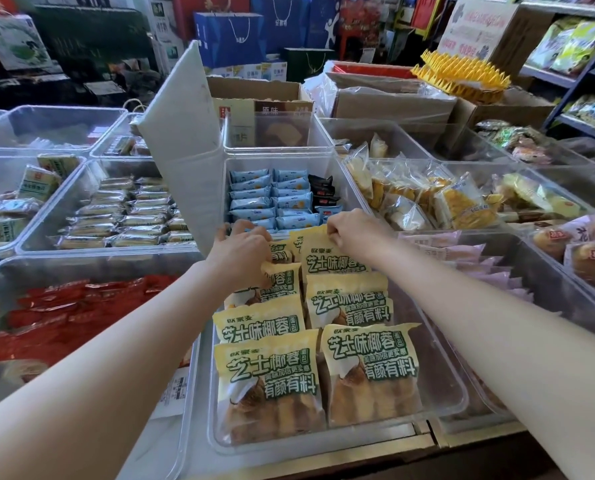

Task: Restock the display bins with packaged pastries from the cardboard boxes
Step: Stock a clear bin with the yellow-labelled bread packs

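A clear display bin (441, 386) in front of me holds two rows of yellow pastry packs (368, 368) with green lettering. Both hands reach to the far end of that bin. My left hand (242, 249) rests on the back packs of the left row, fingers curled over their tops. My right hand (349, 230) pinches the top edge of the rearmost yellow pack (327, 259) in the right row. An open cardboard box (254, 88) stands behind the bins, with more boxes (393, 102) to its right.
The bin's clear lid (181, 133) stands tilted up at its left. Bins surround it: blue packs (264, 199) behind, tan bars (122, 216) at left, red packs (74, 313) at near left, bread bags (427, 199) and pink packs (462, 254) at right. Shelves (573, 71) stand far right.
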{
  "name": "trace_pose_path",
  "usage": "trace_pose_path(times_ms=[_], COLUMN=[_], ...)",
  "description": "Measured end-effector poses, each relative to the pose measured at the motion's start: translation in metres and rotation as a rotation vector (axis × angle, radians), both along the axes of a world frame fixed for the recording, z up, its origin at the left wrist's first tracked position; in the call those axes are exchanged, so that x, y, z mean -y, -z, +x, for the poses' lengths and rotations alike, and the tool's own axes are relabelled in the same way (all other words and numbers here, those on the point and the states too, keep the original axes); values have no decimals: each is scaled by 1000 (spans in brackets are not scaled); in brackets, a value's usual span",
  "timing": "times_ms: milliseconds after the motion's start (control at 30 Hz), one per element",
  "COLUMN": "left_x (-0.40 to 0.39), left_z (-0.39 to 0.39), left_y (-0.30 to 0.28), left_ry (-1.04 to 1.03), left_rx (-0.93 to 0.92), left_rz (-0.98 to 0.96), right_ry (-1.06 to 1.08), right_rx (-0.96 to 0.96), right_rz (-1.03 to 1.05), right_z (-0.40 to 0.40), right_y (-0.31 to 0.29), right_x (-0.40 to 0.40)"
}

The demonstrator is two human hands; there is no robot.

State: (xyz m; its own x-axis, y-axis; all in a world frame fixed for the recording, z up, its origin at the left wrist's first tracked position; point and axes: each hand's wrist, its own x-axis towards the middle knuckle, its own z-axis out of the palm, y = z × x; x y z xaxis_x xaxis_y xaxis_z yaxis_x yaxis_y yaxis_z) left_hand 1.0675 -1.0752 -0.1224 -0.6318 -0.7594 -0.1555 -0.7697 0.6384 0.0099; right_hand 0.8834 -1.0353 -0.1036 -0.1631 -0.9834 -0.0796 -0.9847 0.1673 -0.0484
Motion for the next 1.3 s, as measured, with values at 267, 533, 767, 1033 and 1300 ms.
trace_pose_path(times_ms=[267, 533, 767, 1033, 1300], left_x=[0, -21, -54, -73, -72], left_z=[9, 27, 41, 51, 47], left_y=[-10, -27, -19, -16, -22], left_ry=[-56, -5, 139, -62, -51], left_rx=[-34, -467, -111, -140, -244], left_rz=[45, -111, 160, 16, 46], right_ry=[-60, -200, -191, -102, -51], right_rx=[116, 245, 215, 149, 118], right_rz=[-43, -90, 171, 257, 251], right_z=[4, 19, 25, 33, 42], right_y=[-22, -33, -14, -5, 9], right_x=[-7, -40, -76, -81, -65])
